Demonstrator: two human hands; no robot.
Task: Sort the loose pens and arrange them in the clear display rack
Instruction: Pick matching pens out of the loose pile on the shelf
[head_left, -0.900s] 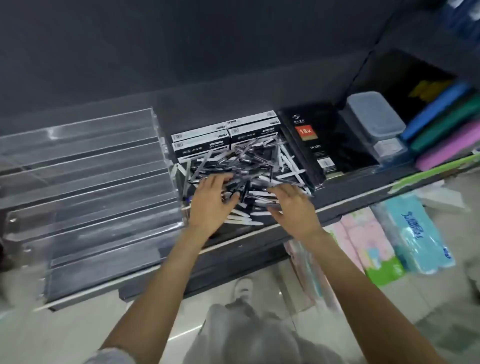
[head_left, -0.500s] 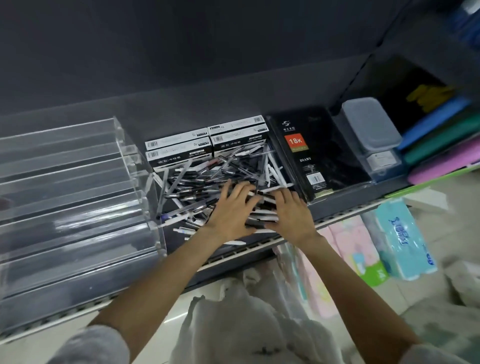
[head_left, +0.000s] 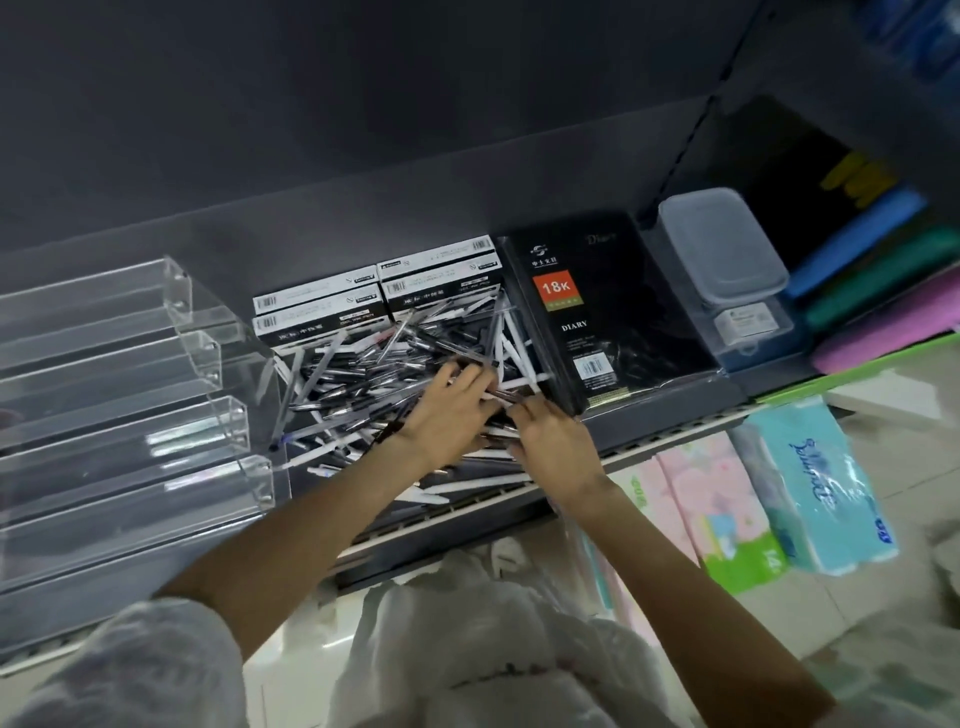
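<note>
A heap of loose pens (head_left: 358, 384), black and white, lies on the dark shelf in front of boxed pens. The clear stepped display rack (head_left: 119, 395) stands to the left of the heap with nothing visible in its tiers. My left hand (head_left: 447, 410) lies on the right part of the heap with its fingers spread over the pens. Just right of it, my right hand (head_left: 550, 441) curls its fingers round a few pens at the heap's right edge. The two hands' fingertips nearly meet.
Several white-and-black pen boxes (head_left: 374, 291) are stacked behind the heap. A black diary (head_left: 597, 322) lies to the right, then a clear lidded container (head_left: 722, 249) and coloured folders (head_left: 883, 291). Tissue packs (head_left: 821, 483) stand on the floor below the shelf edge.
Both hands have slid rightward across the heap and come together at its right side. The camera has shifted, so the rack sits farther left in view.
</note>
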